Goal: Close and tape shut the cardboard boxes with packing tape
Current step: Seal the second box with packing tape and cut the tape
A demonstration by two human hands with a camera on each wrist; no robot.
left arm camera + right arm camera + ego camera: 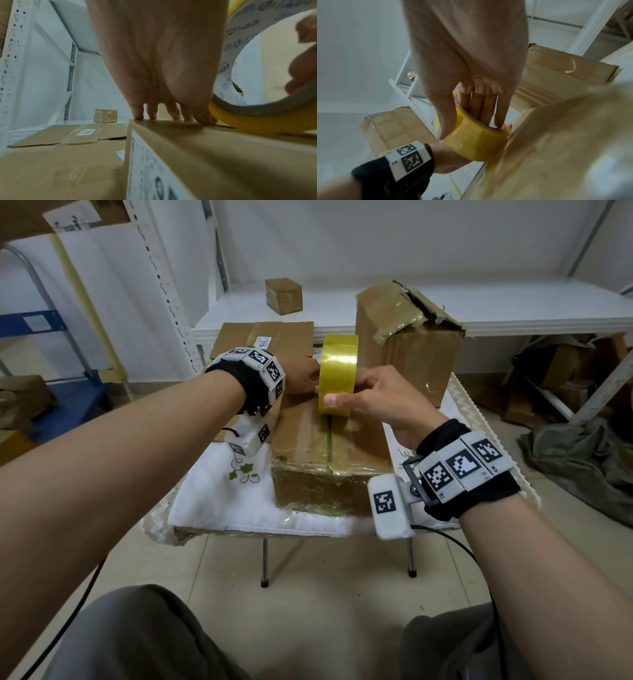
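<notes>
Centrally on the counter (219, 501): box (329, 446), flaps closed. Right hand (383, 402) grips tape roll (338, 374) upright on top; left hand (301, 378) fingers straight, pressing the box's far edge.

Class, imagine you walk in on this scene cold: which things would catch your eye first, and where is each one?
First the yellow tape roll, standing on edge on the cardboard box at the centre of the small table; the right hand grips it, fingers through its core. The left hand presses its fingertips on the box top beside the roll. Behind, to the right, stands a taller box with torn tape hanging off its top.
</notes>
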